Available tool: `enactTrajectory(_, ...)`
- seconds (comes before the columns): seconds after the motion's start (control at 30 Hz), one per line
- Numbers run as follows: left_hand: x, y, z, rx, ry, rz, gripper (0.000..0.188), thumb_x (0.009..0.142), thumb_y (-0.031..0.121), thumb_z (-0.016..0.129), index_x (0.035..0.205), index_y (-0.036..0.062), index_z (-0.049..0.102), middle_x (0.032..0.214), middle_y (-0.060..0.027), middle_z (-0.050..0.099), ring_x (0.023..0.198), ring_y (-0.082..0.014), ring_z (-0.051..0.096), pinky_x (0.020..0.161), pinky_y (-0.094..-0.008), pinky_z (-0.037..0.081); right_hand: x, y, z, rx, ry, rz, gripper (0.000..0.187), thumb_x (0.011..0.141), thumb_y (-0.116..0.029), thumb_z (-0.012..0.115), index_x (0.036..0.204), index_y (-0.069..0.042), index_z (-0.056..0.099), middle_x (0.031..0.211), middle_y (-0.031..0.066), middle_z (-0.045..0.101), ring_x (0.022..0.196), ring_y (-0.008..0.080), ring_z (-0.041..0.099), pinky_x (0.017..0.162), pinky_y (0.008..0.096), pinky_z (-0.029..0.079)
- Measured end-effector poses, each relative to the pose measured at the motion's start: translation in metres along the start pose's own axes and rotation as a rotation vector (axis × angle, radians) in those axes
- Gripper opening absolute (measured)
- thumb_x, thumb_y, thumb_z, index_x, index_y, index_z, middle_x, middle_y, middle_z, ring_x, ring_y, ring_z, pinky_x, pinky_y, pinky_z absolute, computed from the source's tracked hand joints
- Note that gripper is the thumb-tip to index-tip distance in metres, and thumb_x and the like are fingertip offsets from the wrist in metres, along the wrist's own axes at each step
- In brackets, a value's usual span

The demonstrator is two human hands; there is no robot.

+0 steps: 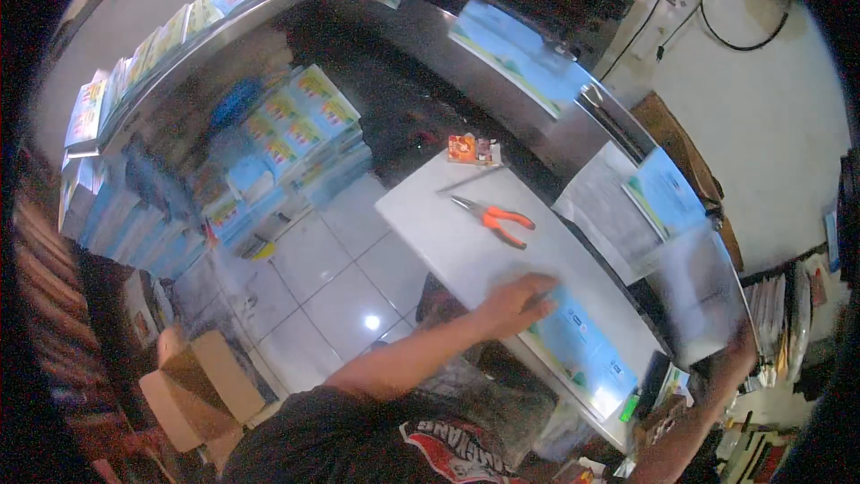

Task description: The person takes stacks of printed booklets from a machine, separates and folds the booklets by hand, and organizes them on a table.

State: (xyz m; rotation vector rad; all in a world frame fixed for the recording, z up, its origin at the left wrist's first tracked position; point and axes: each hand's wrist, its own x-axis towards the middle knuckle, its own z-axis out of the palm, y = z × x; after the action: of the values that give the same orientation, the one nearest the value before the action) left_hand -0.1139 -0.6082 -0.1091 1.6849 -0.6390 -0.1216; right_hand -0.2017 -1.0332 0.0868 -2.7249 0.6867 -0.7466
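Observation:
My left hand [524,303] is at the upper end of a long blue printed sheet [582,345] on the white tabletop [560,264]. Its fingers are curled and closed at the sheet's edge, slightly blurred. Far to the right, my right hand [739,354] reaches past the table beside a pale, motion-smeared paper [703,291]. Its fingers are too blurred to show whether they grip that paper. Pliers with orange handles [497,218] lie farther up the tabletop, with a thin rod [475,179] beyond them. A small orange packet [463,149] sits at the far end.
Stacks of printed sheets [309,116] stand on the tiled floor [336,291] at left. More sheets [520,49] lie along the metal ledge beyond the table, with a blue-covered stack [670,188] farther right. An open cardboard box [202,390] is at lower left. A black cable [708,22] hangs at upper right.

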Motion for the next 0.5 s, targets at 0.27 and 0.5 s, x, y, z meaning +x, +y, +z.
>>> enactTrajectory(0.27,0.001,0.008,-0.005,0.048,-0.015,0.019,0.05,0.095,0.034,0.053,0.133,0.0017,0.048,0.132,-0.0208,0.05,0.124,-0.0354,0.047,0.106,-0.0423,0.036,0.074,0.106,0.038,0.009,0.053,-0.113,0.049,0.089,0.003,0.043,0.136,-0.006,0.049,0.138,0.0136,0.051,0.126,0.0278,0.05,0.102,0.0378,0.041)
enactTrajectory(0.5,0.001,0.003,0.001,0.033,-0.016,0.045,0.053,0.094,0.037,0.054,0.131,-0.0012,0.047,0.131,-0.0222,0.049,0.124,-0.0358,0.046,0.106,-0.0414,0.036,0.01,0.132,0.08,-0.118,-0.104,-0.222,0.039,0.09,-0.007,0.052,0.129,-0.003,0.053,0.128,0.018,0.057,0.118,0.0337,0.055,0.1,0.0394,0.043)
